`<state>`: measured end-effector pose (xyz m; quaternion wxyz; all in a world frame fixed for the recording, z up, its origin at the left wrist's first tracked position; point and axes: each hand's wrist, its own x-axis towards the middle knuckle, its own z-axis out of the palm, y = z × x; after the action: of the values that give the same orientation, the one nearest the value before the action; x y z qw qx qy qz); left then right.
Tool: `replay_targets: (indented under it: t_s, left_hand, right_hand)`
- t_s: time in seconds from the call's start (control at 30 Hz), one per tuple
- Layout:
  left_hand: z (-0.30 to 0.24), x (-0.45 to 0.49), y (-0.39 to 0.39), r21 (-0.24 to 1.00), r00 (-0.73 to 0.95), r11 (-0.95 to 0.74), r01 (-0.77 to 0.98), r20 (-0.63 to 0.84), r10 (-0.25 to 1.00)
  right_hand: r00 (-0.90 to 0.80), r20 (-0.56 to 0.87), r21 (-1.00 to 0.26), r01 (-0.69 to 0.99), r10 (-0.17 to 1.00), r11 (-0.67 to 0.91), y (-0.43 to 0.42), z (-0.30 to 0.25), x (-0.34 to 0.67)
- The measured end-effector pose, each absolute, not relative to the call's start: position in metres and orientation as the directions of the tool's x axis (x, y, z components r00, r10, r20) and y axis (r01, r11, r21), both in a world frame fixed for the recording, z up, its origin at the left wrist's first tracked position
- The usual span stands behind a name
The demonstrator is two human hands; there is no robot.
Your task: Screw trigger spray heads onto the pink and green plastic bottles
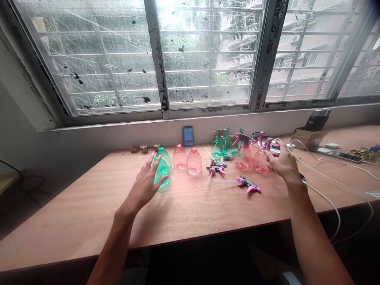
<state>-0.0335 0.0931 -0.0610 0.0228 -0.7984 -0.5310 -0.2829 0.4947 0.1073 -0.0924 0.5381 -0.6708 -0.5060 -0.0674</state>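
Observation:
My left hand is open, its fingers spread beside two green bottles without tops, a front one and a back one. Its fingers partly cover the front bottle; whether they touch it I cannot tell. On the right, my right hand is open, with its thumb at the edge of a pink spray bottle and the fingers apart from the thumb. Another pink spray bottle stands just left of that one. Two topless pink bottles, one and another, stand mid-table.
Loose spray heads, including a pink and grey one, lie on the table. Green spray bottles stand behind. A blue-screened device leans on the wall. White cables, a cardboard box and a phone occupy the right side.

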Motion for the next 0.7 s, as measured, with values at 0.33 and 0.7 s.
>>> replay_targets:
  t_s: [0.33,0.7]
  left_hand:
    - [-0.056,-0.024,0.086,0.345,0.212,-0.458,0.819,0.559,0.801]
    - [-0.051,-0.003,0.066,0.530,0.297,-0.492,0.690,0.412,0.861]
  right_hand:
    - [0.259,0.724,-0.460,0.872,0.639,0.169,0.100,-0.061,0.432]
    - [-0.063,0.102,-0.228,0.970,0.993,0.085,0.201,-0.081,0.331]
